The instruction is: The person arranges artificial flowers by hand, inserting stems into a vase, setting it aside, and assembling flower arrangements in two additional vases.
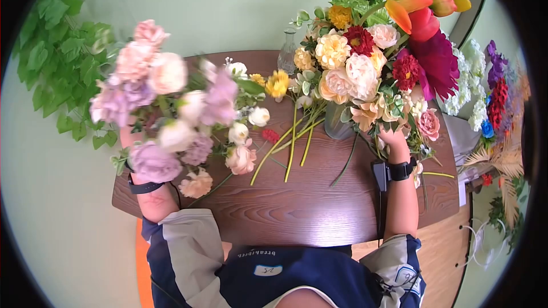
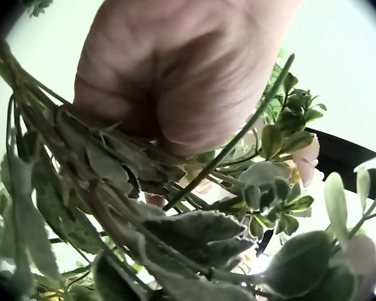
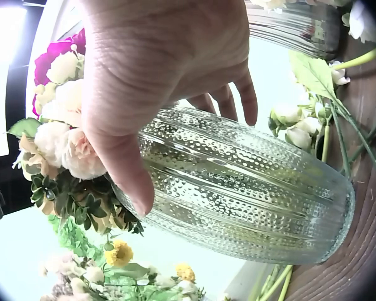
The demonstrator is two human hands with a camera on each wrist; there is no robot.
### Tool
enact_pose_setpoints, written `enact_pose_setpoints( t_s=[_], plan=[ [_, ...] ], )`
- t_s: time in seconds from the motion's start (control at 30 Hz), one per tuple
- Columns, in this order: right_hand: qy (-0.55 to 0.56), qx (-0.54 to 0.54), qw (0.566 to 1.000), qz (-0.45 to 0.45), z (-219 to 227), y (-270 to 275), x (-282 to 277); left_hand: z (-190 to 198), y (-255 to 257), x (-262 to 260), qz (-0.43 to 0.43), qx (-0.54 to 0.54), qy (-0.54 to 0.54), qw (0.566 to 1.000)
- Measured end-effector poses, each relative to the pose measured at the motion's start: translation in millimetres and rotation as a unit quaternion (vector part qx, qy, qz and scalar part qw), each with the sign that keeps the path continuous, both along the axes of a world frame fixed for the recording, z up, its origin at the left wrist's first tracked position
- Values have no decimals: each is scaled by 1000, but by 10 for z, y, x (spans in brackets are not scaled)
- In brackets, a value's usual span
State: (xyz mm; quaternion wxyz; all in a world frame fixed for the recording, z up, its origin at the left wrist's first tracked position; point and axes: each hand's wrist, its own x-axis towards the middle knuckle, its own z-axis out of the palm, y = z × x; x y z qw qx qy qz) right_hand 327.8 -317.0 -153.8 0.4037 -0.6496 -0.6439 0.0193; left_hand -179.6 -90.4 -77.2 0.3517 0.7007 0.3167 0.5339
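Note:
A bunch of pink, lilac and white artificial flowers (image 1: pixel 168 73) is held up over the table's left side by my left hand (image 1: pixel 130 137). In the left wrist view that hand (image 2: pixel 182 69) grips the bunch among green stems and fuzzy leaves (image 2: pixel 194 235). My right hand (image 1: pixel 394 138) is at the ribbed, dimpled glass vase (image 1: pixel 339 122). The right wrist view shows its thumb on the near side of the vase (image 3: pixel 250 188) and its fingers round the far side. A full bouquet (image 1: pixel 361 74) of cream, red and orange flowers stands in that vase.
A second clear glass vase (image 1: pixel 287 51) stands at the back of the wooden table (image 1: pixel 257 211). Loose green stems (image 1: pixel 291 151) and white roses (image 1: pixel 258 116) lie mid-table. Ivy (image 1: pixel 57 60) hangs on the left; more flowers (image 1: pixel 498 102) stand at the far right.

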Motion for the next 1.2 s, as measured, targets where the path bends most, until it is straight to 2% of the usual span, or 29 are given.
enact_pose_setpoints(
  t_s=[0.13, 0.17, 0.2, 0.23, 0.3, 0.37, 0.43, 0.53, 0.63, 0.67, 0.7, 0.73, 0.77, 0.8, 0.83, 0.9, 0.93, 0.97, 1.0, 1.03, 1.1, 1.13, 1.2],
  plan=[
    [7, -10, 1000, -15, 108, 12, -119, -49, 308, -103, 39, -33, -64, 997],
    [8, -13, 1000, -19, 129, -3, -148, 182, 21, 48, 127, 58, 135, 981],
    [10, -15, 1000, -23, 175, 36, -151, 312, 52, 79, 33, 244, 191, 950],
    [13, -18, 999, -27, 167, -32, -184, 336, 113, 128, 32, 244, 191, 950],
    [18, -25, 999, -35, 204, -117, -209, 391, 232, 224, -92, 166, 110, 976],
    [23, -31, 998, -42, 228, -120, -252, 449, 344, 308, -212, 83, 25, 973],
    [28, -36, 998, -49, 269, -130, -288, 499, 432, 378, -325, -3, -61, 944],
    [33, -44, 997, -60, 354, -148, -357, 539, 492, 426, -477, -129, -188, 849],
    [37, -51, 996, -70, 429, -215, -403, 697, 391, 451, -480, -142, -199, 843],
    [38, -54, 995, -73, 449, -247, -419, 789, 321, 632, -419, -157, -233, 863],
    [39, -57, 995, -76, 509, -157, -469, 694, -103, 510, -357, -171, -264, 880],
    [41, -61, 994, -79, 535, -163, -498, 826, -23, 576, -292, -185, -295, 891],
    [43, -64, 994, -82, 554, -179, -537, 1125, 427, 801, -226, -197, -323, 898],
    [44, -66, 993, -85, 572, -206, -551, 1584, 422, 1085, -159, -208, -350, 900],
    [46, -69, 993, -88, 596, -197, -577, 970, -407, 761, -91, -218, -375, 897],
    [44, -73, 992, -93, 560, -196, -542, 1179, -337, 761, 45, -234, -418, 877],
    [42, -78, 991, -98, 547, -196, -528, 1063, -120, 601, 44, -234, -417, 877],
    [42, -78, 991, -98, 558, -196, -537, 847, 286, 293, -255, -226, -415, 844],
    [50, -94, 989, -99, 583, -197, -556, 825, 415, 175, -530, -198, -375, 734],
    [56, -110, 987, -100, 602, -196, -570, 772, 500, 47, -530, -198, -375, 734],
    [52, -108, 988, -101, 613, -194, -585, 869, 404, -62, -485, -215, -371, 762],
    [48, -106, 988, -102, 621, -194, -596, 809, 474, -123, -485, -215, -371, 762],
    [76, -132, 981, -117, 712, -211, -673, 730, 732, -261, -451, -201, -347, 797]
  ],
)
